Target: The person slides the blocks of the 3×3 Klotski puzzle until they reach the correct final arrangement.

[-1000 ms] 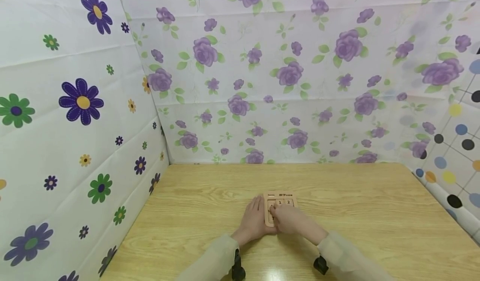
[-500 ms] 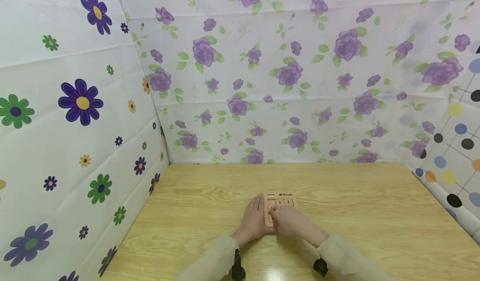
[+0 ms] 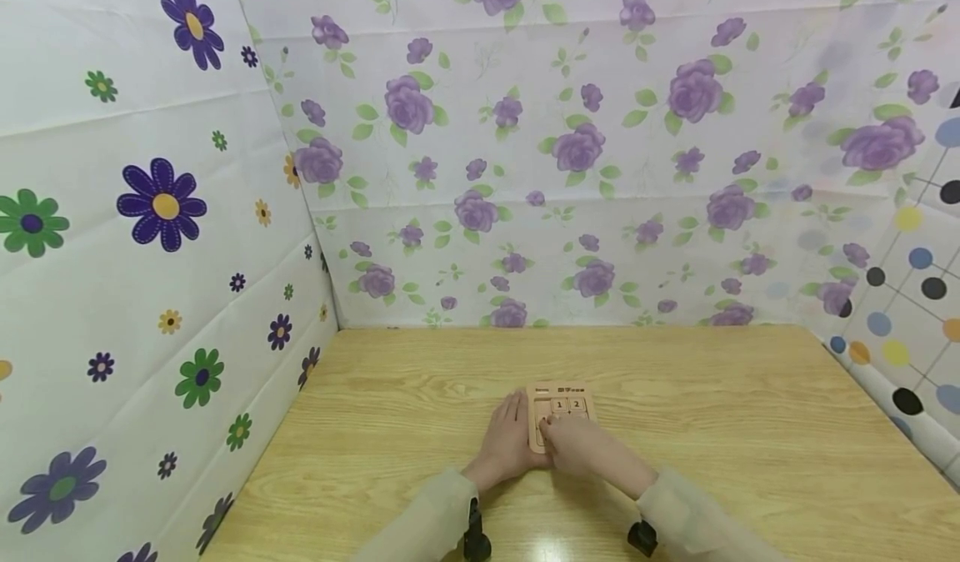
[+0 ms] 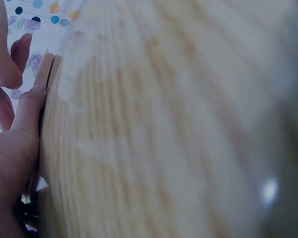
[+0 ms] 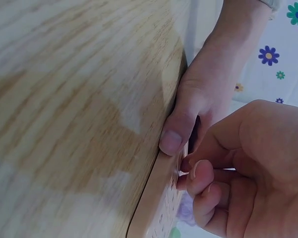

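A flat wooden number puzzle board (image 3: 550,391) lies on the table, with tiles 1 and 2 showing in its top row. My left hand (image 3: 509,441) rests against its left side, fingers straight; in the right wrist view the left thumb (image 5: 172,141) presses the near edge of the board (image 5: 159,198). My right hand (image 3: 576,439) reaches over the lower tiles with its fingers curled. Its fingertips (image 5: 200,173) touch the tile face at the left column, and no pinch is visible. The top-left slot looks vacant. Most lower tiles are hidden under the right hand.
The wood-grain table (image 3: 420,395) extends around the board. Behind it hangs a sheet with purple flowers (image 3: 577,147); a daisy-patterned sheet (image 3: 161,205) stands at the left and a dotted sheet (image 3: 909,399) at the right. Black straps (image 3: 476,533) sit on both wrists.
A tile in the left column has gone from the top slot toward the near side. The right fingertips have shifted slightly nearer with it. My left hand and the board have stayed in place.
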{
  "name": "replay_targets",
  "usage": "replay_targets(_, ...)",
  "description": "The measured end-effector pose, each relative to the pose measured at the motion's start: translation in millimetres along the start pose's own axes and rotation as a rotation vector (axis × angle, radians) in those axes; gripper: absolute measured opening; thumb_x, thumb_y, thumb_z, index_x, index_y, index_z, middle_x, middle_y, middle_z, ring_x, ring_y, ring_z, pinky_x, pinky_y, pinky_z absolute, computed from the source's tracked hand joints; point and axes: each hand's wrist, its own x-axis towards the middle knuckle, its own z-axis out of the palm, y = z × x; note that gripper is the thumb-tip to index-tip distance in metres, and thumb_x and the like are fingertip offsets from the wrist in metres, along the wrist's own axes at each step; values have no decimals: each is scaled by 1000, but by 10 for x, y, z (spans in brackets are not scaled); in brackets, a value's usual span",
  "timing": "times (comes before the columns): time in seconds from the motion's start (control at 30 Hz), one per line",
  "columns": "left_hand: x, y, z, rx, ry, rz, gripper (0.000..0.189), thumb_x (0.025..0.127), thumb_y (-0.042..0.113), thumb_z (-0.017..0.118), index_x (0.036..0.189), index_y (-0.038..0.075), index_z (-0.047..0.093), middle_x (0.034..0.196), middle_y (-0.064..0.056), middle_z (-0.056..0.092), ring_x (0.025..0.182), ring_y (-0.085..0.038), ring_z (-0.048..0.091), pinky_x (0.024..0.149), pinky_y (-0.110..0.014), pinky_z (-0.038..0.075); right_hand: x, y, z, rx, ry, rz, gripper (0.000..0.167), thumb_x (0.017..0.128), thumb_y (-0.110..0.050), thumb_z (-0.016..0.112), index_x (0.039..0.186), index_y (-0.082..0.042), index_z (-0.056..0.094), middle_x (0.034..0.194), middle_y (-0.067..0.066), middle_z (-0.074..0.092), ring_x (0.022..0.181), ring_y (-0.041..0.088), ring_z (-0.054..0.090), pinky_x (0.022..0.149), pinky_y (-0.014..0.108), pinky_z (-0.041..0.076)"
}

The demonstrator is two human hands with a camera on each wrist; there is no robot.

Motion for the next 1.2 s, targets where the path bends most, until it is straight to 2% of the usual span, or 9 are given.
replay_targets(0.1, -2, -5, 2, 8, -7, -3, 118, 71, 66, 73, 148, -10, 25, 155, -25, 30, 145, -34, 30, 119, -43, 29, -2, 19, 20, 13, -23, 9, 38, 94, -16, 56, 127, 2, 59, 120, 18, 65, 106, 32, 64, 94, 43, 54)
replay_targets(0.17, 1, -11, 4, 9, -10, -3, 119, 71, 67, 72, 148, -11, 25, 155, -25, 29, 145, -34, 29, 120, -43, 29, -5, 39, 30, 26, -22, 1, 38, 94, -15, 55, 128, 2, 59, 124, 19, 63, 109, 34, 64, 95, 44, 54)
replay_targets(0.33, 3, -17, 4, 6, -12, -7, 121, 71, 71, 69, 148, -10, 23, 155, -25, 28, 145, -34, 29, 120, -44, 28, -14, 93, 12, 79, 1, -17, 37, 95, -14, 55, 128, 1, 59, 122, 19, 65, 105, 34, 65, 91, 45, 55)
replay_targets(0.6, 8, -12, 1, 3, 5, 7, 122, 71, 73, 67, 148, -11, 23, 154, -26, 30, 144, -35, 30, 120, -44, 28, -20, 167, -16, 148, 48, 19, 42, 94, -13, 56, 132, 5, 54, 132, 25, 58, 117, 39, 59, 99, 49, 51)
replay_targets(0.7, 19, -15, 10, -3, 3, 7, 122, 71, 73, 67, 148, -10, 22, 154, -25, 30, 144, -35, 29, 120, -43, 27, -11, 198, -20, 150, 49, 60, 45, 93, -14, 59, 133, 7, 53, 130, 25, 59, 113, 38, 62, 95, 49, 53)
replay_targets(0.8, 25, -10, 15, -17, -9, 2, 123, 70, 73, 68, 149, -9, 21, 155, -25, 29, 145, -34, 28, 121, -43, 25, 9, 245, -8, 128, 45, 98, 46, 93, -15, 59, 133, 7, 53, 130, 27, 58, 97, 31, 66, 82, 45, 58)
replay_targets(0.9, 32, -4, 1, -32, -15, 2, 124, 69, 72, 69, 149, -9, 21, 155, -25, 29, 145, -35, 28, 121, -44, 25, 30, 293, 12, 87, 25, 122, 46, 92, -17, 59, 133, 4, 53, 134, 27, 56, 83, 23, 64, 73, 41, 58)
replay_targets(1.07, 40, 5, -40, -37, -32, 4, 123, 70, 71, 70, 149, -9, 21, 154, -25, 30, 145, -35, 28, 121, -44, 25, 27, 326, 25, 69, 0, 126, 44, 95, -17, 58, 134, 3, 54, 134, 26, 55, 85, 22, 62, 78, 42, 57)
replay_targets(1.2, 41, 8, -50, -30, -39, 4, 123, 70, 71, 70, 149, -8, 21, 154, -25, 30, 145, -34, 28, 121, -44, 26, 7, 313, 15, 66, 6, 124, 43, 95, -17, 59, 133, 3, 55, 131, 24, 58, 79, 20, 59, 73, 39, 56)
